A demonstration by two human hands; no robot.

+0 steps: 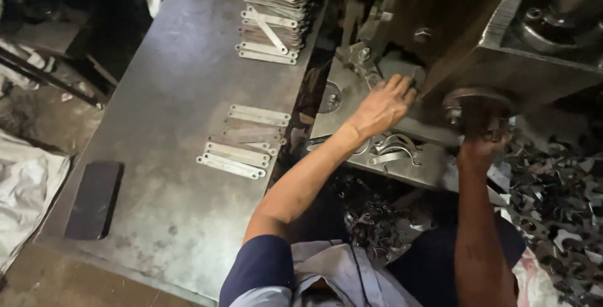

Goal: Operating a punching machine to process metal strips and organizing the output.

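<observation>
My left hand (384, 104) reaches into the press machine (502, 49), fingers spread and resting on the metal die area under the ram; whether it holds a small part is hidden. My right hand (478, 145) grips a round dark handwheel knob (475, 103) on the machine's lower right. A few bent metal clamps (394, 148) lie on the steel bed plate (339, 103) just below my left wrist.
A grey metal workbench (169, 175) stands at the left, with flat metal strips (242, 140) in a small group and a larger stack (273, 15) at the back. A dark phone (94, 199) lies near its front. Heaps of formed clamps (559, 213) fill the right.
</observation>
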